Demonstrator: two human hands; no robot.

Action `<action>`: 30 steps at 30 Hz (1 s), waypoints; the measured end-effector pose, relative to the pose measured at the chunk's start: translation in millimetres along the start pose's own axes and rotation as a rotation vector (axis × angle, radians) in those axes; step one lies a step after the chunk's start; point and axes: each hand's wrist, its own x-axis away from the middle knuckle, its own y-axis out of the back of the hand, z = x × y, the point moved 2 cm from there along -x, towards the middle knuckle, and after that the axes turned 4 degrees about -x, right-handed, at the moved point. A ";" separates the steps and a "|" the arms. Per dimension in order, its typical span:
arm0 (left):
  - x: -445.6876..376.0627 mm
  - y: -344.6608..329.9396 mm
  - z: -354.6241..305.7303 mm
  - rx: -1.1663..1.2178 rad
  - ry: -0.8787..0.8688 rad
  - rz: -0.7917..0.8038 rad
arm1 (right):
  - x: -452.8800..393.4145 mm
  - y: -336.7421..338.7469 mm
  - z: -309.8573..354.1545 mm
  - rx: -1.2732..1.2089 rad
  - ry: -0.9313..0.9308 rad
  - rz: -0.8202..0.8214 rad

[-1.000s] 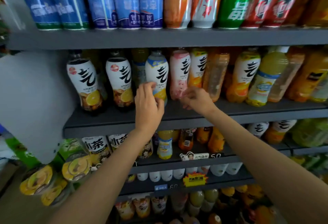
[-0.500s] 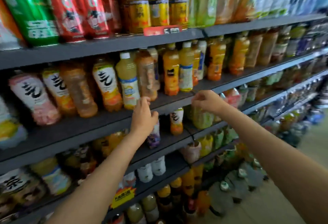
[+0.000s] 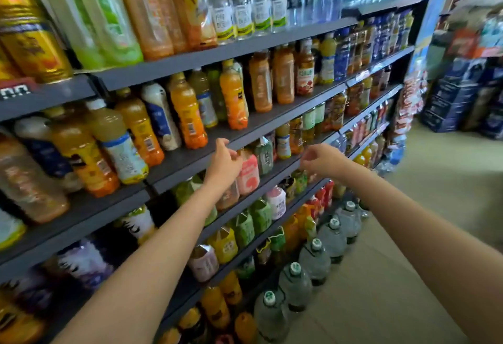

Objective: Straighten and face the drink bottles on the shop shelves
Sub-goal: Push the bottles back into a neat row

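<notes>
Bare forearms, two, reach from the lower edge toward dark grey shelving. Left hand (image 3: 223,159): fingers loosely curled, fingertips at the front lip of the middle shelf (image 3: 272,128), just in front of a pink-labelled bottle (image 3: 248,172) on the shelf below; whether it touches that bottle cannot be told. Right hand (image 3: 321,159): fingers loosely curled in the air, holding nothing, near the lip of the next shelf down (image 3: 275,173).

Large clear water jugs (image 3: 295,285) with green-and-white caps, six counted, stand in a row on the floor along the shelf base.

Middle shelf, near end to far: orange juice bottles (image 3: 187,114) mixed with pale yellow and white-labelled ones, several tilted and with barcodes facing outward; exact count cannot be told because of blur. Further along, three brown-orange bottles (image 3: 283,74) stand upright side by side.

Top shelf: one gold can (image 3: 32,46), two green bottles (image 3: 100,16), two orange bottles (image 3: 152,8), then clear bottles with yellow-green labels (image 3: 245,14), at least four.

Far end: stacked dark blue cartons (image 3: 451,93) on the floor, well apart from the hands.
</notes>
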 end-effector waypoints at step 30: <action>-418.0 -342.6 -261.4 -0.069 -0.285 -0.255 | -487.5 293.0 -242.4 0.019 0.095 -0.148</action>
